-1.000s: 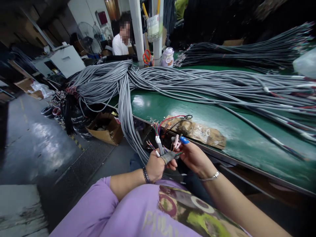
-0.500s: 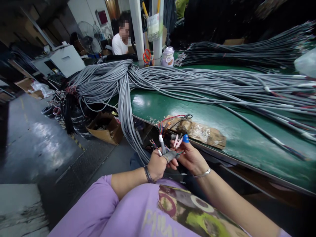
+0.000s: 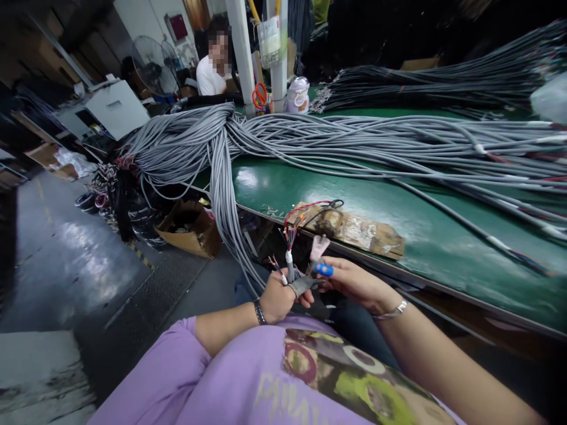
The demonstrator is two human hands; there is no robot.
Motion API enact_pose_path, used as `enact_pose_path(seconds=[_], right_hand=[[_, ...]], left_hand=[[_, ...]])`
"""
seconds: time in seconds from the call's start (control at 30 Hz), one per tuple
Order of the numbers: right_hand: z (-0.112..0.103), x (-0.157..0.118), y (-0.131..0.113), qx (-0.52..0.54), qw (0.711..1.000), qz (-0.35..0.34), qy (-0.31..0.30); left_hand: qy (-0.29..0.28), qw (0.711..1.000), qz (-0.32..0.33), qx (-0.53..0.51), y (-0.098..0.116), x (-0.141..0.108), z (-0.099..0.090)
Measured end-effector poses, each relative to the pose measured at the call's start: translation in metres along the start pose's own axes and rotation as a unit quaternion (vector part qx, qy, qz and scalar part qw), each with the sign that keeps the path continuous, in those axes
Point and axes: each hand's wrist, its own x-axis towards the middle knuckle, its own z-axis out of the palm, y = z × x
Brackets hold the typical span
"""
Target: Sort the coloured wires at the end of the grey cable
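Note:
My left hand [image 3: 278, 297] is closed around grey cables [image 3: 290, 268] whose stripped ends show thin coloured wires [image 3: 289, 236] fanning upward. Grey wrapping covers its thumb or forefinger; which one is unclear. Just right of it, my right hand [image 3: 349, 280] is pinched at the wire ends, with a blue cover [image 3: 323, 270] on one fingertip. A pale pink clip-like tool [image 3: 319, 247] sticks up from the right hand's fingers. Beyond the hands, a wooden block [image 3: 363, 231] with a dark lump and a red wire lies at the green table's edge.
A large bundle of grey cables [image 3: 310, 139] stretches across the green table [image 3: 283, 186], part hanging over the front edge. Darker cables [image 3: 425, 88] lie behind. A cardboard box [image 3: 190, 230] stands below left. A person [image 3: 211, 74] in white sits beyond a post [image 3: 241, 56].
My right hand has turned and shifted slightly right. The pink tool now points up with its wide end, and the blue fingertip cover has moved lower and lies sideways. The view has shifted slightly.

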Motion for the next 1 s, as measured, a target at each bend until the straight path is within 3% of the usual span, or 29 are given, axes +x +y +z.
enact_pose_path(seconds=[0.1,0.27,0.37,0.53,0.67,0.77,0.9,1.0], right_hand=[[0.007,-0.003,-0.007,-0.069,0.997,-0.026,-0.003],[0.024,-0.008,-0.013,-0.102,0.990,-0.025,-0.093],[0.020,-0.010,-0.007,-0.126,0.990,-0.060,-0.032],[0.008,-0.014,0.014,-0.060,0.989,-0.087,0.107],[0.025,-0.020,0.023,-0.037,0.985,-0.109,0.131],[0.037,-0.021,0.020,-0.016,0.982,-0.120,0.147],[0.037,-0.014,0.015,-0.042,0.988,-0.098,0.110],[0.034,-0.008,0.013,-0.081,0.985,-0.102,0.115]], left_hand=[[-0.017,1.000,-0.002,0.011,-0.002,0.001,0.000],[-0.099,0.992,-0.062,0.045,0.004,0.002,0.000],[-0.100,0.990,-0.087,0.038,0.005,0.003,-0.002],[-0.007,0.998,-0.060,-0.019,0.005,0.006,-0.003],[0.003,0.999,-0.052,-0.010,0.006,0.006,-0.002],[-0.037,0.998,-0.051,0.007,0.004,0.005,-0.002],[-0.097,0.993,-0.038,0.055,-0.002,0.004,-0.004],[-0.082,0.994,-0.034,0.066,-0.007,0.005,-0.006]])
